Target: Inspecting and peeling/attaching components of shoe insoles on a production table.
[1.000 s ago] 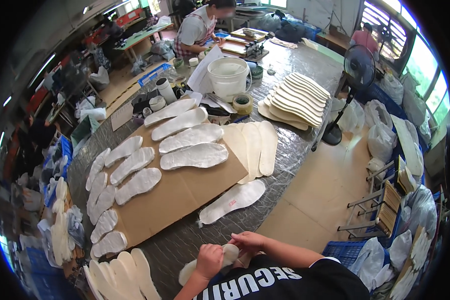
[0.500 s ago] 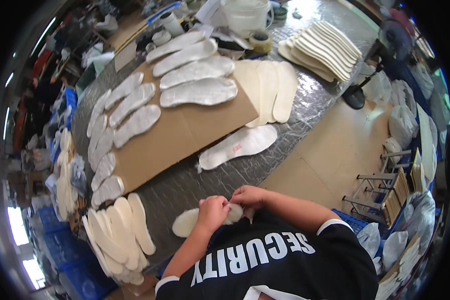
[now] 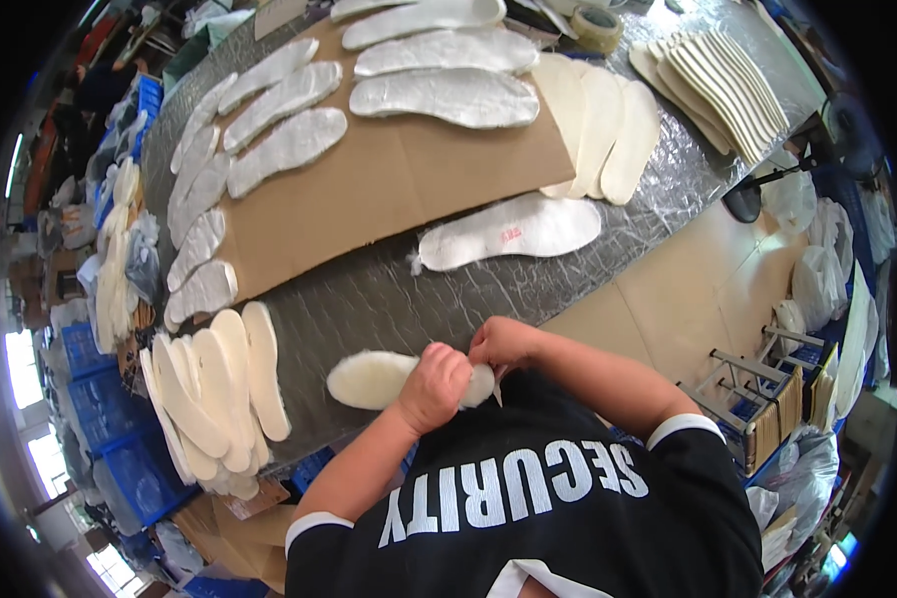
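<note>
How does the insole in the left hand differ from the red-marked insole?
The held insole looks cream and fluffy; the red-marked insole looks whiter and smoother. The held insole is in the left hand; the red-marked insole lies on the table. Both are long with rounded ends.

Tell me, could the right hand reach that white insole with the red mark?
Probably yes: only dark tabletop shows between the right hand and the red-marked insole, though that hand seems busy at the fluffy insole.
</note>
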Available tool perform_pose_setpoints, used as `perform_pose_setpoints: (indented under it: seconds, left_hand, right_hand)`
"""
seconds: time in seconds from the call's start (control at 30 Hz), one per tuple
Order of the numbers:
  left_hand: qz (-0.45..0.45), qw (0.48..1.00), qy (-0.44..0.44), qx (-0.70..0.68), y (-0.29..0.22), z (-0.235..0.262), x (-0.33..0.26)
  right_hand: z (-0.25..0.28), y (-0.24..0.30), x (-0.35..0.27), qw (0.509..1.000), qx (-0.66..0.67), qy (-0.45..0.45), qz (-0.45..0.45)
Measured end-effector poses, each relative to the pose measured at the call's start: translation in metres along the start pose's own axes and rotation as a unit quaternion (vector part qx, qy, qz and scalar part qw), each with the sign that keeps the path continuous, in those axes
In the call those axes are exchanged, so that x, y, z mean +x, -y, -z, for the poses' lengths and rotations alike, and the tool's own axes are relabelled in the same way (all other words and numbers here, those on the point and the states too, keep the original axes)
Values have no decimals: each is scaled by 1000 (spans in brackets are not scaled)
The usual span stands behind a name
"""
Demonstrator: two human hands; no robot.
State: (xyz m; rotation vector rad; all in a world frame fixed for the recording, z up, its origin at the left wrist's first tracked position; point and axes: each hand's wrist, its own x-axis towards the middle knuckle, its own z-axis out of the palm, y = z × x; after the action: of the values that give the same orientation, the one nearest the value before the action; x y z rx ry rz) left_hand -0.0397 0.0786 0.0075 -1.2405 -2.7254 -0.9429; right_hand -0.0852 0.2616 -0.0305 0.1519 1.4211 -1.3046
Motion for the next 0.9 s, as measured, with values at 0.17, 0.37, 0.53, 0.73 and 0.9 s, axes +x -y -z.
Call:
perform_pose_setpoints:
  seconds: [0.17,0.37,0.53,0.73,0.9]
  left_hand:
    - [108,989,-59,-76,6,5,6]
    - [174,977,-73,-101,11,3,8]
    - [196,969,-75,-133,11,9,10]
    - [230,952,-74,-190,8,14,13]
    - [196,971,-44,-130,8,17,11]
  right_hand:
    - [2,-4,0,994,73,4,78]
    - [-5,-7,-4,987,75,-34,137]
    - [-15,-16,-13,962,27,-49,267]
    - [-27,-24,-15,959,15,-83,270]
    - [-32,-23,-22,959,12,-98,267]
